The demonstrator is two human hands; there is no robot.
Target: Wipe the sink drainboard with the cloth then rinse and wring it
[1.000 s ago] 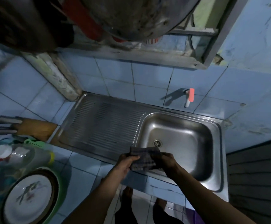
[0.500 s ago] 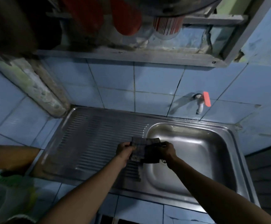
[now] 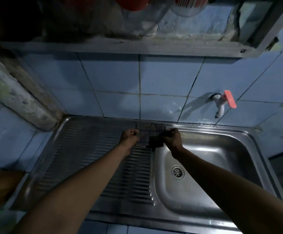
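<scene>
Surface: ribbed steel drainboard (image 3: 90,159) set in a blue-tiled tabletop (image 3: 7,149), blue tiled wall behind, dim light.
Basin: sink bowl (image 3: 218,166) to the right, round drain (image 3: 177,172) at its bottom.
Cloth: dark checked cloth (image 3: 150,134) stretched at the drainboard's far edge, beside the bowl.
Left hand: left hand (image 3: 128,135) fisted on the cloth's left edge.
Right hand: right hand (image 3: 172,138) gripping its right edge.
Around: white tap with a red handle (image 3: 222,104) on the wall above the bowl.

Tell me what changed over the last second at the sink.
Both hands, left hand and right hand, carried the cloth from the sink's near edge to the back of the drainboard, near the wall. Both keep gripping it; the tap remains untouched.
</scene>
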